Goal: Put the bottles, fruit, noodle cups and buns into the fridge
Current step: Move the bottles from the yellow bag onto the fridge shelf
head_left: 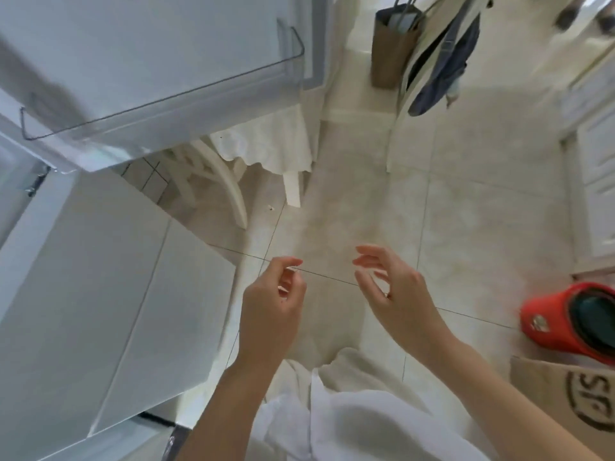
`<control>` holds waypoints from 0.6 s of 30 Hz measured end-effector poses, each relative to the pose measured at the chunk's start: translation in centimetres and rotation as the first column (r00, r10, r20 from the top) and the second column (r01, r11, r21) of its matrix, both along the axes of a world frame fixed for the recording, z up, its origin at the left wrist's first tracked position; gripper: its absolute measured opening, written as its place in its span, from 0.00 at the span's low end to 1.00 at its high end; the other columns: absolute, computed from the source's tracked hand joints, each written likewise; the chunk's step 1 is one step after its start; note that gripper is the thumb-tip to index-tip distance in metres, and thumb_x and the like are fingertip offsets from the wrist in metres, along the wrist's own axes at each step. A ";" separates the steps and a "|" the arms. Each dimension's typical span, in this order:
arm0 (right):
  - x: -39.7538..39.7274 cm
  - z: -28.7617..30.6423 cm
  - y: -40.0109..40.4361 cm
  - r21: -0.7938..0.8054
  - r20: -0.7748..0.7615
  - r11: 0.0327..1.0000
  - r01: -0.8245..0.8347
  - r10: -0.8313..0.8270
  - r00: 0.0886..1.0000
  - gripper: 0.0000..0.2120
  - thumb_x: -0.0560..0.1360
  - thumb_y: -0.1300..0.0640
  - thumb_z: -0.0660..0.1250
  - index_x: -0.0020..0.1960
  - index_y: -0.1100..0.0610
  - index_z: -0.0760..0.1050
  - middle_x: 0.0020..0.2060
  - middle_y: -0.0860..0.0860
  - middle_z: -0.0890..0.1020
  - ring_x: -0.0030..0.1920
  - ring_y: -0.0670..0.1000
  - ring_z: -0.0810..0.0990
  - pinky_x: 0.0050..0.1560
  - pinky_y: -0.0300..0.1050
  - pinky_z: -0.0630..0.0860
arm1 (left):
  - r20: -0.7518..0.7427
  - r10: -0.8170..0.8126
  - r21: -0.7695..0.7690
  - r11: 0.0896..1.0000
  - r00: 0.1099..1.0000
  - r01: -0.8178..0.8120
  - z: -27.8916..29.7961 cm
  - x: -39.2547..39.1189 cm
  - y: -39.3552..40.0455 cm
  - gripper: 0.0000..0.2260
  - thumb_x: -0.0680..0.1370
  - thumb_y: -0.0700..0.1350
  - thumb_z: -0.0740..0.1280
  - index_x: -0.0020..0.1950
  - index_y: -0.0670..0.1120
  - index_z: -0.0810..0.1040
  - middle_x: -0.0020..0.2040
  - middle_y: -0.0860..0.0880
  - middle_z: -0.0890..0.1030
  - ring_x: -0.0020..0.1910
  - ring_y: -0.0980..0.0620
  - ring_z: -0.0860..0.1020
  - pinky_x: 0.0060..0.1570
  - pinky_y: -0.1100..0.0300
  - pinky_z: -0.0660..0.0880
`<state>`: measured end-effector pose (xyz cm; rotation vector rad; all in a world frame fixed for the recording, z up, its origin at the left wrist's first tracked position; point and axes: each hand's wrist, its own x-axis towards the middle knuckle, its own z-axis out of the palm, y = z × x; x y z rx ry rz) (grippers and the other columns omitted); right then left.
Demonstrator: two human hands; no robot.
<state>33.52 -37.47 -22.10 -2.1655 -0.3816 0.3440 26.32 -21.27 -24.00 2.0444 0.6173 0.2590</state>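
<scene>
- Left hand (pixel 271 307) held out over the tiled floor (pixel 466 201), just right of the fridge (pixel 100 267); fingers loosely curled with thumb and forefinger tips near each other, nothing in the grip.
- Right hand (pixel 396 291) raised beside it, further right of the fridge, apart from the left hand; fingers relaxed and slightly spread, grip open and empty.
- Both forearms bare, reaching forward from the bottom edge above a white garment (pixel 332 410).
- Fridge along the left side, white: upper door swung open toward the camera, its clear door shelf (pixel 159 94) looking empty as far as the blur allows; lower door panels below it shut.
- Bottles, fruit, noodle cups and buns: none recognisable anywhere; interior of the fridge out of sight.
- Red container (pixel 565 317) with a dark inside, tipped on its side on the floor, well right of the fridge, near the right edge.
- Brown cardboard box (pixel 565 410) with round black print, just below the red container, in the bottom right corner.
- White chair (pixel 216 181) with curved legs just beyond the fridge door, next to a white tablecloth (pixel 269 141) hanging down over a worktop leg.
- Brown paper bag (pixel 389 51) standing on the floor far beyond the fridge, at the top centre.
- Dark blue cloth (pixel 446 71) hanging just right of the paper bag.
- White cabinet fronts (pixel 595 181) along the right edge, opposite the fridge.
</scene>
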 end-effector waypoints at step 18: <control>16.3 -2.1 -12.3 -0.092 -0.045 0.970 0.223 -0.228 0.973 0.16 0.77 0.57 0.64 0.65 0.54 0.72 0.54 0.46 0.80 0.56 0.41 0.77 0.60 0.45 0.74 | -0.149 -0.354 0.064 0.928 0.923 0.367 -1.8 20.6 -9.0 0.07 0.78 0.43 0.66 0.56 0.51 0.78 0.43 0.61 0.81 0.43 0.65 0.79 0.46 0.56 0.79</control>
